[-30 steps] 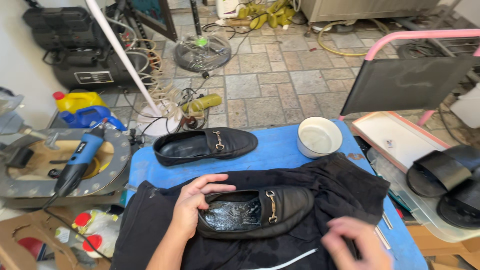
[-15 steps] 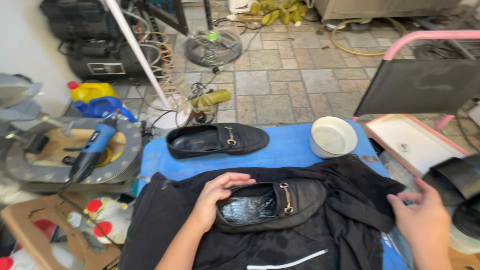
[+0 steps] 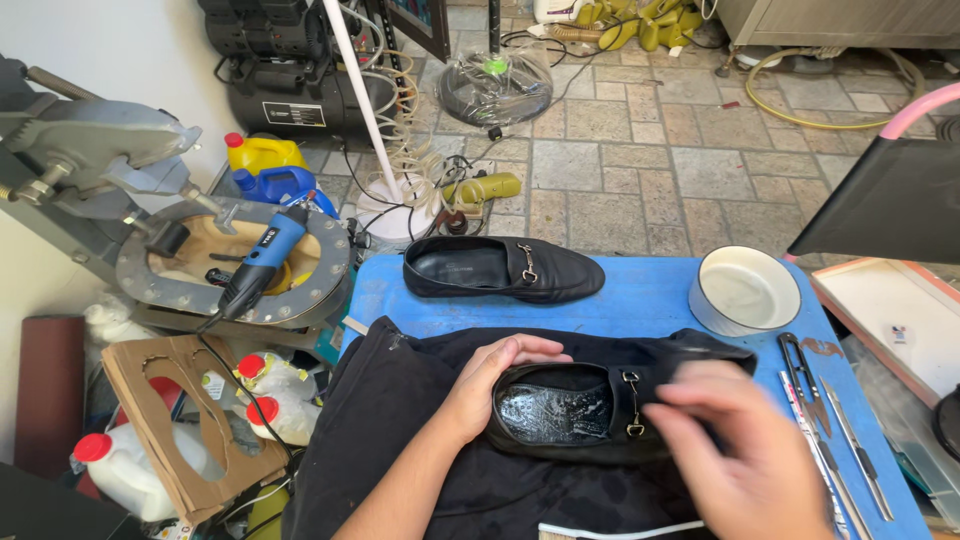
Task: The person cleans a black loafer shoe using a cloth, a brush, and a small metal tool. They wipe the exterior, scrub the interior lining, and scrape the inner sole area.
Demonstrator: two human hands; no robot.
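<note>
Left hand (image 3: 482,385) cups loafer (image 3: 575,410) heel — right hand (image 3: 735,450), blurred, perhaps touching toe.

A loafer (image 3: 590,410) is laid on a cloth (image 3: 400,420) spread over the table (image 3: 650,300). Behind it, a second loafer (image 3: 500,270) is placed; to its right, beyond the cloth, a bowl (image 3: 745,290) and snips (image 3: 800,365) are found.

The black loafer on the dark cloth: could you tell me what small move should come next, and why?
Probably bring the right hand down onto the toe of the loafer. The left hand already steadies the heel, the insole looks wet and shiny, and the right hand hovers blurred above the toe beside the metal buckle, not clearly gripping anything.
</note>
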